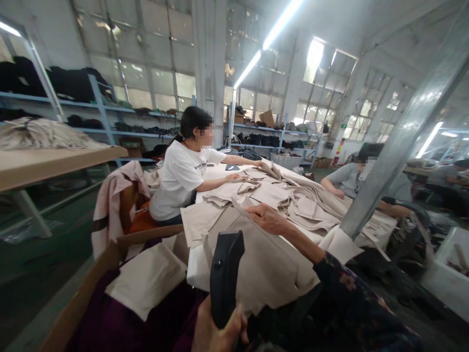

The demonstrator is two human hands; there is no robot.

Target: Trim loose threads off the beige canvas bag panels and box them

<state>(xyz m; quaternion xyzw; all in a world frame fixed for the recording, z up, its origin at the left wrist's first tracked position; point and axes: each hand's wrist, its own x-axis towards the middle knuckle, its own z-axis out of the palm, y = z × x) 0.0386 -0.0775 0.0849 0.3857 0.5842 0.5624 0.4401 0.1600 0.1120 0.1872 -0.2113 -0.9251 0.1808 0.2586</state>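
My left hand [220,327], low in the view, has its fingers wrapped round a black curved handheld device [225,274] with a small button on its side. It stands upright in front of the table edge; its exact kind I cannot tell. My right hand [267,218], in a dark flowered sleeve, pinches the upper edge of a large beige fabric panel [271,264]. That panel hangs over the near side of the table toward me. Around it lie more beige fabric pieces [304,203], stacked and overlapping.
A cardboard box [80,288] with purple cloth and a beige piece [148,276] stands at the near left. A slanted metal post [399,132] rises at the right. One co-worker [183,181] sits across, handling fabric; another [351,178] sits right. A white bin [449,274] stands far right.
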